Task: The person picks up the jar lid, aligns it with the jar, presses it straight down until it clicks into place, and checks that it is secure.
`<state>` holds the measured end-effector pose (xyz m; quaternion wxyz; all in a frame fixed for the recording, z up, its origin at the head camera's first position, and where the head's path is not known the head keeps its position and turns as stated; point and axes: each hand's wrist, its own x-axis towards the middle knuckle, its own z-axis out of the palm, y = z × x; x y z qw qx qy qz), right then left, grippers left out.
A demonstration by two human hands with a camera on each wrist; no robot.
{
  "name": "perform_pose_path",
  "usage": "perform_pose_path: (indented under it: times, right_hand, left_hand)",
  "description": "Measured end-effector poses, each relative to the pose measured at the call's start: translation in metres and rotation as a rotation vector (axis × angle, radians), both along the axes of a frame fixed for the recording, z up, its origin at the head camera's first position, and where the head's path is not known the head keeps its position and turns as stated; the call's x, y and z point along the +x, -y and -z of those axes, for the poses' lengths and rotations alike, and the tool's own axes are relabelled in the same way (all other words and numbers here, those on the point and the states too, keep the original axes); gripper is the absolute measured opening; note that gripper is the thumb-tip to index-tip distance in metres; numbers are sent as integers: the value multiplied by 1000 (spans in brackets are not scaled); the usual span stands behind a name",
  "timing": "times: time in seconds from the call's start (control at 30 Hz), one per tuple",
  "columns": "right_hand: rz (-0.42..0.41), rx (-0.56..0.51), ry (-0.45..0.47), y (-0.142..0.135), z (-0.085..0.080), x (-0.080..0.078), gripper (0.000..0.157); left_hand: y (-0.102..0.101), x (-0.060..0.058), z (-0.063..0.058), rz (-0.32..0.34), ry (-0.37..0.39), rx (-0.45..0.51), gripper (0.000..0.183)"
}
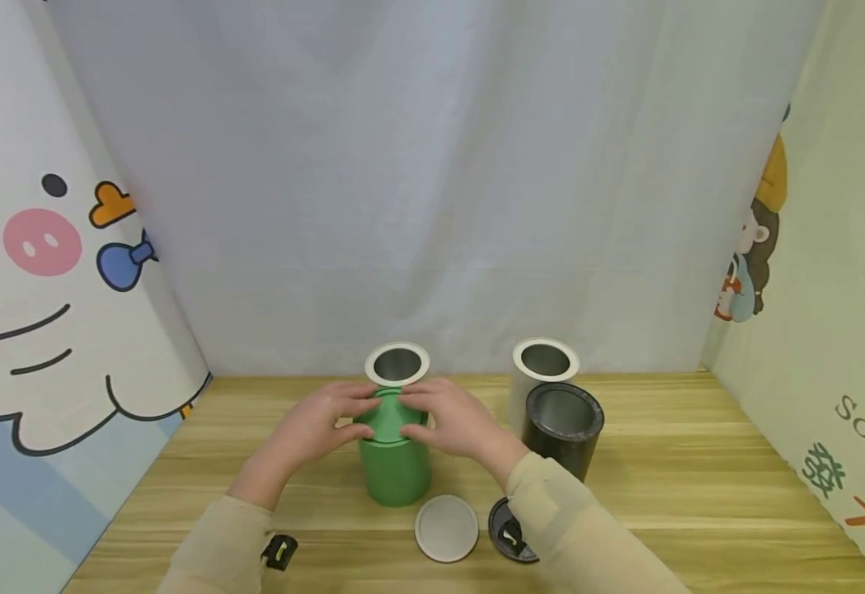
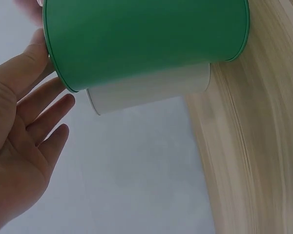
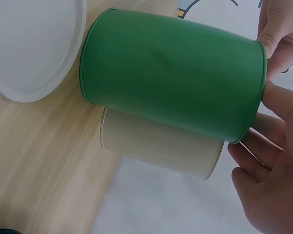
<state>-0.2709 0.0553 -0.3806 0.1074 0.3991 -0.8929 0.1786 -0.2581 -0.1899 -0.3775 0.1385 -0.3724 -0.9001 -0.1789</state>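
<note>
A green canister (image 1: 397, 477) stands upright on the wooden table, its green lid (image 1: 387, 419) on top. My left hand (image 1: 326, 422) grips the lid's edge from the left, thumb at the near side and fingers farther back. From the right, my right hand (image 1: 453, 419) holds the opposite edge in the same way. In the left wrist view, the left fingertips lie right at the top rim of the green canister (image 2: 146, 39). The right wrist view has the right fingertips at that rim too, beside the green wall (image 3: 171, 73).
Behind the green canister stands an open white canister (image 1: 397, 350). To the right are another open white canister (image 1: 519, 394) and an open black canister (image 1: 560, 450). A white lid (image 1: 446, 528) and a black lid (image 1: 497, 521) lie in front, the latter partly behind my right sleeve (image 1: 580, 520).
</note>
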Motion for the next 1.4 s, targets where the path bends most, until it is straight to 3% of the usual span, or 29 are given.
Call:
perform_pose_path:
  times: [1.17, 1.4]
  right_hand:
    - [-7, 68, 47, 0, -2, -5, 47]
    - [-27, 41, 45, -2, -1, -5, 46]
  left_hand:
    - [1, 0, 2, 36, 50, -30, 36]
    - [1, 0, 3, 46, 49, -15, 35]
